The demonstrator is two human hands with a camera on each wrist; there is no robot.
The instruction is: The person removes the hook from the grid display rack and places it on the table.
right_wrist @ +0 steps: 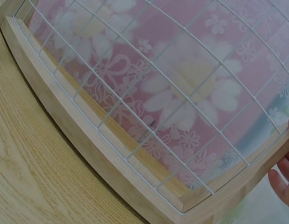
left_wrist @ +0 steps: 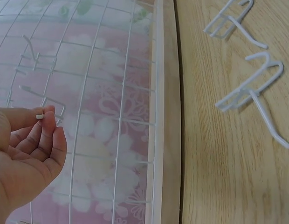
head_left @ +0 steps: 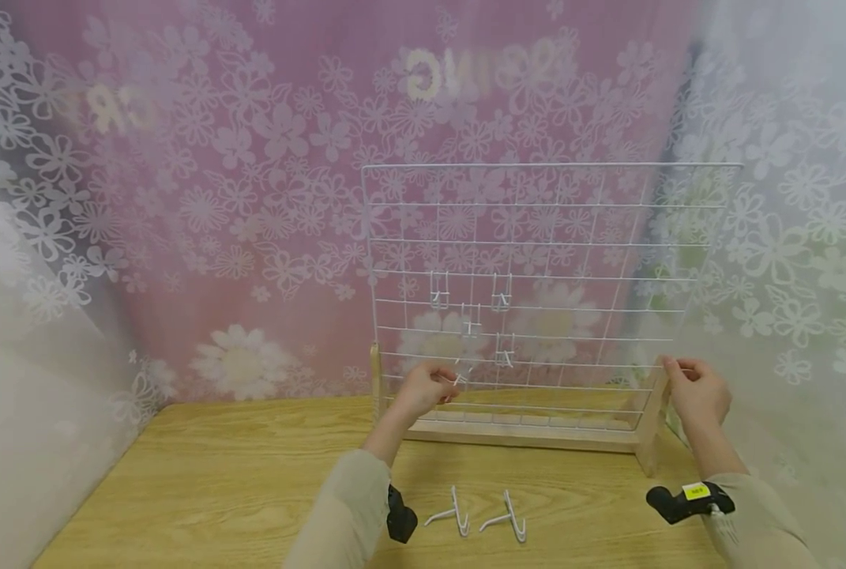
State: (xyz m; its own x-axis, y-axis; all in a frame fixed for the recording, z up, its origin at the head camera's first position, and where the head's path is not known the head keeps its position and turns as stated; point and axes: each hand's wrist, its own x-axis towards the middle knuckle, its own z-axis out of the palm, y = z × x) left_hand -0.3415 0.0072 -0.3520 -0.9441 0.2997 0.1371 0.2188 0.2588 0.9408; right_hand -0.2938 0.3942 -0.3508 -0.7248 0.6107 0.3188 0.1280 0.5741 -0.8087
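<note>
A white wire grid panel (head_left: 552,243) stands upright in a wooden stand (head_left: 522,437). My left hand (head_left: 428,389) pinches a white metal hook at the lower left of the grid; in the left wrist view, the hook's tip (left_wrist: 40,116) pokes out between thumb and fingers, while the rest is mostly hidden. Above that hand, several similar hooks (head_left: 501,300) hang on the grid wires. At the stand's right post, my right hand (head_left: 701,393) grips the upper end with thumb and fingers. Only some of its fingers (right_wrist: 280,184) show at the edge of the right wrist view.
Two loose white hooks, one on the left (head_left: 454,515) and one on the right (head_left: 509,521), lie on the wood-grain table (head_left: 202,482) in front of the stand. A flowered translucent curtain (head_left: 252,197) hangs behind and around the table. Each wrist bears a black camera (head_left: 678,503).
</note>
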